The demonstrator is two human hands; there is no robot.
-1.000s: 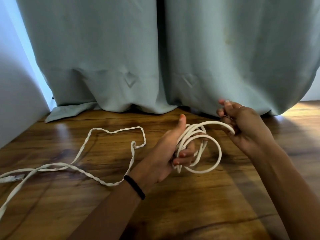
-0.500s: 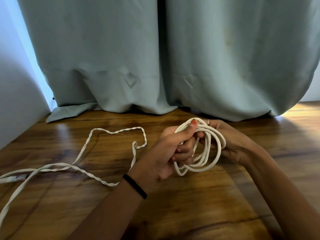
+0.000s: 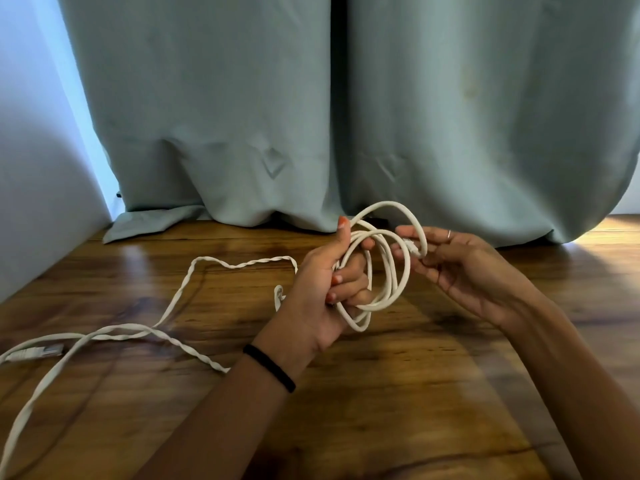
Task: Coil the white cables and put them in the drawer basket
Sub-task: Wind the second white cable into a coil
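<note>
While looped round, smooth white cable (image 3: 389,271) gleams

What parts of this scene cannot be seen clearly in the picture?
- Drawer basket: nowhere in the head view.
- Twisted white cable on the wooden floor: cut off by the left edge.
- Round white cable coil: partly hidden inside the left hand.
- Plug at the right hand: too small to identify.

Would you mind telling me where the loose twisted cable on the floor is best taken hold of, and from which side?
Probably at its plug end, which lies flat on the wooden floor at the far left, apart from the left hand and its coil. Come from above and pinch across the stiff connector; coiling the twisted cable from a free end should let the twists run out.
</note>
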